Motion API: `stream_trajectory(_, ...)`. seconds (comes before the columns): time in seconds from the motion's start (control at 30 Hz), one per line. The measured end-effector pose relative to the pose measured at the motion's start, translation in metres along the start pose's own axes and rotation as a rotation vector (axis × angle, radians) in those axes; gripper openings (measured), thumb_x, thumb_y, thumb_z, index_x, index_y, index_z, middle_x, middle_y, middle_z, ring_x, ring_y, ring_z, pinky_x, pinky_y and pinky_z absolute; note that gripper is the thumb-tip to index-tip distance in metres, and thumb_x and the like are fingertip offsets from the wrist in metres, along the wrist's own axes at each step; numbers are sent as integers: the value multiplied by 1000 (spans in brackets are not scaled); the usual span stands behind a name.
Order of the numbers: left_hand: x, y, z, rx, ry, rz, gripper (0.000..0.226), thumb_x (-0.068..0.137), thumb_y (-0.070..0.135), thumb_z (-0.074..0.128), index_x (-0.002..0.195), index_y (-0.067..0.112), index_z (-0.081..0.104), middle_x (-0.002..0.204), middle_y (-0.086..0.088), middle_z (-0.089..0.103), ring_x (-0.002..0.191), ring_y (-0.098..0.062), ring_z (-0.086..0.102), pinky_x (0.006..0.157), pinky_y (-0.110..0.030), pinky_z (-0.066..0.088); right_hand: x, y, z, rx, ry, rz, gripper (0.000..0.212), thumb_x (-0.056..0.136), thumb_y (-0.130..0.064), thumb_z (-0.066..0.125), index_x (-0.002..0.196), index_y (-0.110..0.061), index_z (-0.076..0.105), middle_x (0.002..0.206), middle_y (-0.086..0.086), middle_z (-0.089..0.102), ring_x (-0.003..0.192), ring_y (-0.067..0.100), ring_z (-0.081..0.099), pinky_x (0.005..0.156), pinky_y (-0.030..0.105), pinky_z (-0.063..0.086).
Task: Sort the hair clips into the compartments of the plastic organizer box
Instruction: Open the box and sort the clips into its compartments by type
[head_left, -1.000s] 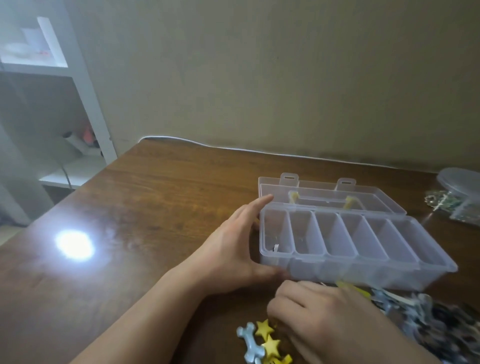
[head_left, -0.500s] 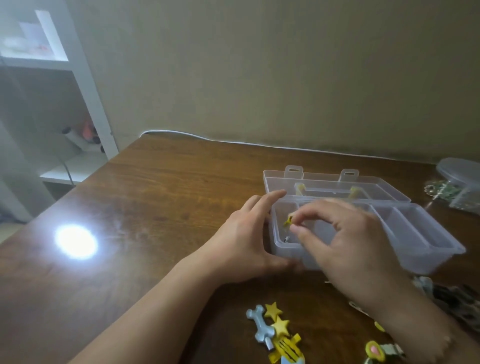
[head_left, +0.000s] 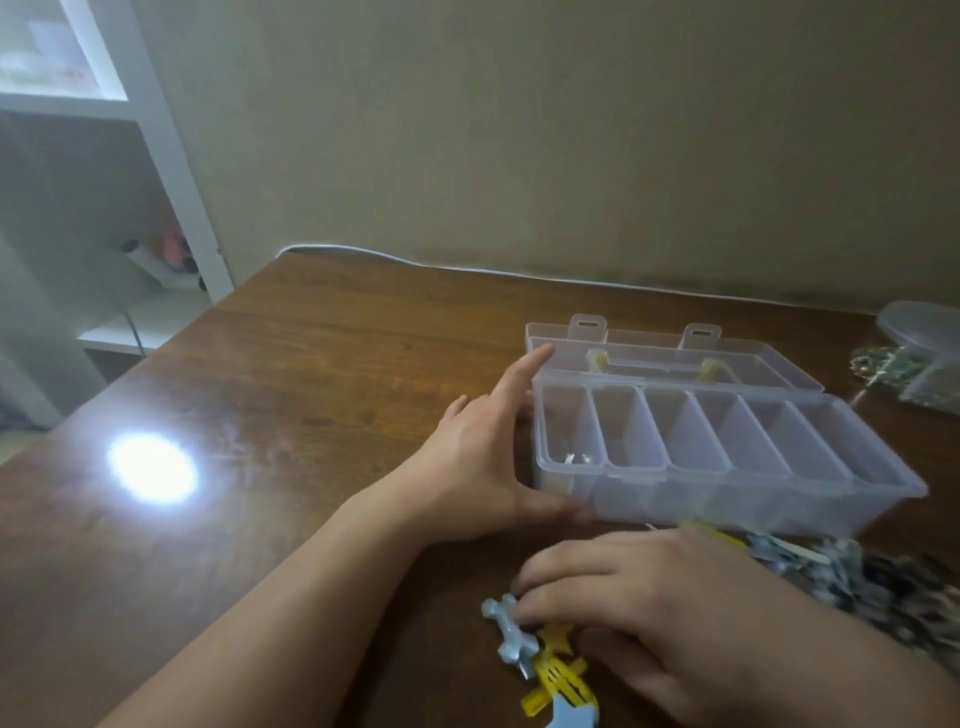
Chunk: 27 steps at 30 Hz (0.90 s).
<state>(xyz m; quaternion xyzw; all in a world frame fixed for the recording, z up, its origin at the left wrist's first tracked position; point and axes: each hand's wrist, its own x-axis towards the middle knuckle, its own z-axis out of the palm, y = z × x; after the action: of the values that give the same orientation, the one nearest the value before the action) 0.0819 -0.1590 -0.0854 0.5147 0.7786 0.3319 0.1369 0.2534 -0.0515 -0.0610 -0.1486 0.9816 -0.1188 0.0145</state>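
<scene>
The clear plastic organizer box (head_left: 727, 452) sits open on the brown wooden table (head_left: 311, 389), right of centre, with its lid (head_left: 670, 358) folded back flat on the far side. The box has six compartments in a row. The leftmost compartment holds a few small items, including something metallic near its bottom; their exact type cannot be made out through the plastic. The other five compartments show nothing inside.

The left hand (head_left: 483, 462) lies against the left end of the box, fingers extended along the end wall and the thumb at the near left corner. It steadies the box and grips nothing.

The right hand (head_left: 639, 603) is at the near edge of the table, palm down, fingers curled over a small group of hair clips. Its fingertips touch a pale blue bone-shaped clip (head_left: 509, 636). Just beside that lie a yellow star clip (head_left: 556, 638) and a yellow striped clip (head_left: 558, 680). Whether the fingers pinch any clip cannot be told, as the hand is blurred.

A larger pile of mixed clips (head_left: 852, 577) lies right of the right hand, in front of the box and blurred.

At the far right edge stand a clear lidded container (head_left: 919, 327) and a glittery item (head_left: 878, 364). A white shelf unit (head_left: 150, 156) stands to the left.
</scene>
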Motion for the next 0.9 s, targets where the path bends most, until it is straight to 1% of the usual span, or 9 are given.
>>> stream_trajectory(0.1, 0, 1, -1, 14, -21, 5, 124, 66, 54, 84, 149, 53, -9, 156, 13, 36, 141, -4, 29, 122, -49, 17, 0, 3, 4, 53, 67, 13, 34, 91, -39, 52, 124, -44, 53, 133, -30, 44, 120, -3, 48, 93, 30, 50)
stream_trajectory(0.27, 2, -3, 1, 20, -33, 16, 123, 68, 56, 82, 149, 51, -9, 158, 15, 31, 143, -2, 27, 123, -48, 17, -6, 3, 2, 6, 213, 27, 23, 87, -24, 58, 107, -31, 66, 105, -17, 66, 93, 1, 63, 72, 27, 58)
stream_trajectory(0.37, 3, -5, 1, 7, -25, 37, 124, 65, 57, 82, 150, 51, -7, 157, 14, 35, 140, 1, 29, 122, -49, 18, -8, 4, -7, -1, 552, -2, 22, 87, -18, 60, 104, -18, 73, 104, -7, 69, 94, 9, 64, 78, 25, 54)
stream_trajectory(0.47, 2, -2, 0, 23, -51, 22, 125, 65, 56, 84, 149, 53, -9, 158, 13, 32, 124, 12, 24, 123, -47, 17, -1, 15, -12, -84, 808, 191, 17, 88, -14, 64, 101, -14, 75, 97, -2, 63, 89, 14, 56, 72, 24, 48)
stream_trajectory(0.57, 1, 1, -1, 35, -70, 16, 125, 66, 55, 84, 149, 53, -9, 159, 15, 29, 117, 15, 19, 123, -45, 16, 13, 28, -8, -124, 775, 338, 19, 86, -14, 64, 101, -18, 74, 93, -3, 66, 93, 12, 54, 76, 22, 46)
stream_trajectory(0.67, 1, 1, -1, 43, -65, 17, 125, 66, 56, 84, 149, 53, -10, 160, 14, 27, 129, 8, 23, 123, -46, 17, 19, 30, -3, -110, 676, 290, 26, 90, -19, 50, 100, -22, 73, 97, -8, 68, 101, 10, 56, 86, 37, 51)
stream_trajectory(0.73, 1, -1, 0, 48, -54, 22, 125, 67, 57, 83, 149, 52, -11, 160, 12, 30, 138, -1, 26, 123, -46, 18, 16, 26, -5, -153, 679, 246, 26, 86, -18, 51, 97, -22, 74, 97, -8, 70, 101, 13, 57, 85, 43, 50)
stream_trajectory(0.83, 4, -5, 1, 45, -36, 44, 123, 68, 55, 80, 150, 49, -10, 157, 8, 36, 141, -6, 31, 121, -48, 21, 12, 10, -10, -206, 646, 30, 23, 79, -14, 64, 99, -19, 75, 101, -5, 70, 91, 20, 58, 73, 40, 47)
stream_trajectory(0.9, 5, -6, 1, 42, -18, 50, 120, 68, 50, 78, 152, 46, -8, 155, 6, 41, 140, -7, 34, 120, -47, 22, 15, -4, -7, -163, 479, -159, 23, 84, -19, 64, 105, -25, 72, 111, -8, 69, 87, 17, 62, 66, 36, 51)
